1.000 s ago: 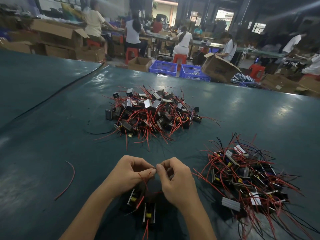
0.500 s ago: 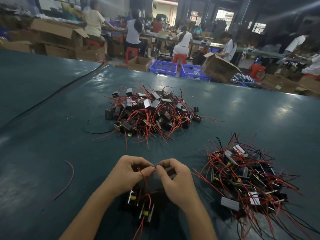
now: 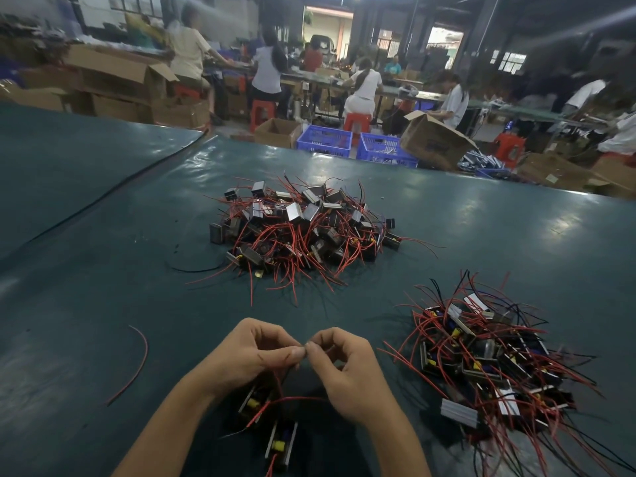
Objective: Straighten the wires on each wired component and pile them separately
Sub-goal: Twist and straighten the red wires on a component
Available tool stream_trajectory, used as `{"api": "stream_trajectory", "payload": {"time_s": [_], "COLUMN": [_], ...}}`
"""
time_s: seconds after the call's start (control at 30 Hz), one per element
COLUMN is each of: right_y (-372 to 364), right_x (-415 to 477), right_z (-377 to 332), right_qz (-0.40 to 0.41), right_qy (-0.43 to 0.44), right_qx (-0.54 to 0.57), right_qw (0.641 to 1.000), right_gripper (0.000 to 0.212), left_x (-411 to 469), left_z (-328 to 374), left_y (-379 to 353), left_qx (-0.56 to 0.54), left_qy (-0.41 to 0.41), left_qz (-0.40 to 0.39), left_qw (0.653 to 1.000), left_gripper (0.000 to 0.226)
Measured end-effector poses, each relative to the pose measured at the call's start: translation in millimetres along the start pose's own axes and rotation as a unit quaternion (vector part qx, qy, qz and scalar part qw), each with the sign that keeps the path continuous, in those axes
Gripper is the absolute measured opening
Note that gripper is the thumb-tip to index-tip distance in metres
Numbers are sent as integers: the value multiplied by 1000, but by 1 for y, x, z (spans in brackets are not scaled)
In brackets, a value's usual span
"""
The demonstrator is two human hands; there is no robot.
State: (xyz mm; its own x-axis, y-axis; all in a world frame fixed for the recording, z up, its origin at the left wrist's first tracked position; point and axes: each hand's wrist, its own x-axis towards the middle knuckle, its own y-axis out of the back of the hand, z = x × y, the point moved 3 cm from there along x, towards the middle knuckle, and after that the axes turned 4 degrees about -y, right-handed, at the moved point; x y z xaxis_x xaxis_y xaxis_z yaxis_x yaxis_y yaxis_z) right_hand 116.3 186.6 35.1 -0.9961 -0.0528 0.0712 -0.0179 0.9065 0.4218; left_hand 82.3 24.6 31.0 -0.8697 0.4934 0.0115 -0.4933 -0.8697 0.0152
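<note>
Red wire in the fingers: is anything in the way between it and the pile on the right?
Nothing visible. The left hand and right hand pinch the red wire; only bare table lies between them and the right pile, whose loose ends poke toward them.

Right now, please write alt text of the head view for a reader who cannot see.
Left hand and right hand pinch a red wire together above wired components on a green table; a far pile and a right pile lie nearby.

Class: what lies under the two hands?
Under the left hand and right hand, pinching a wire, two wired components show on the table; whatever lies beneath the palms is covered.
</note>
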Motion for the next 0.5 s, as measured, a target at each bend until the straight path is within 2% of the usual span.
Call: {"api": "stream_trajectory", "payload": {"time_s": [0.07,0.1,0.2,0.27,0.33,0.4,0.43,0.5], "right_y": [1,1,-2,-6,-9,-10,-9,-5], "right_x": [2,2,4,5,5,5,4,4], "right_z": [5,7,13,17,20,19,16,9], "right_qz": [39,53,60,62,63,64,67,66], "right_qy": [-30,-44,-107,-159,-199,-202,-184,-127], "right_qx": [-27,-38,-19,13,31,29,30,51], "right_qw": [998,997,992,985,977,977,980,988], "right_gripper": [18,19,19,22,25,26,25,21], "left_x": [3,3,-1,-2,-1,0,0,0], "left_z": [3,5,9,11,12,11,9,7], "left_y": [-2,-4,-15,-20,-24,-25,-23,-13], "left_qx": [138,224,435,498,522,517,492,365], "left_qy": [-60,-112,-274,-323,-352,-355,-337,-242], "left_qz": [53,71,80,72,68,79,88,111], "left_qw": [987,966,854,801,774,775,798,892], "left_gripper": [3,4,10,11,5,4,5,9]}}
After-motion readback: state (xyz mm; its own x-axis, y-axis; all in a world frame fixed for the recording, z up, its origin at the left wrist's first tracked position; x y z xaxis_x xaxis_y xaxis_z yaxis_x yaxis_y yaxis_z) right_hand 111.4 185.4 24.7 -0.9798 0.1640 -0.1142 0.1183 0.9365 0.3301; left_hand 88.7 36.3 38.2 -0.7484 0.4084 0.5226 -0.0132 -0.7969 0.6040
